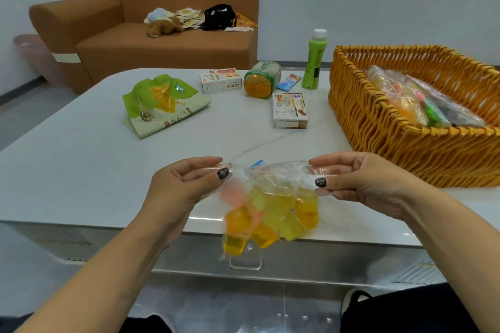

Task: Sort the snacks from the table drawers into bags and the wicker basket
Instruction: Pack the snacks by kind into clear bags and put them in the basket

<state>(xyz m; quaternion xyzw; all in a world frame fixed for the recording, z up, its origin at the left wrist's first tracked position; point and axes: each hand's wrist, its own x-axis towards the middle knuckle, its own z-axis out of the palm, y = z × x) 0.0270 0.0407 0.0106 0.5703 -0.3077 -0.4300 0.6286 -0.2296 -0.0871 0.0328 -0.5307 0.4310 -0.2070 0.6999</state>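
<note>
Two hands: left hand (186, 181) and right hand (359, 181) each pinch a top corner of the clear bag (273, 197).
Grip: thumb against fingers on both, closed on the plastic.
Bag: hangs over the near worktop (81, 170) edge, holding yellow, orange and pink jelly cups.
Right: wicker basket (378, 121) with filled bags inside.
Farther: green pouch (159, 103), boxes, green bottle (313, 62).

Both forearms are bare, with no sleeves, watches or rings on show. The left hand (178, 184) and right hand (362, 184) each have a thumbnail painted black (with a small pale pattern). Dark clothing covers the lap.
</note>
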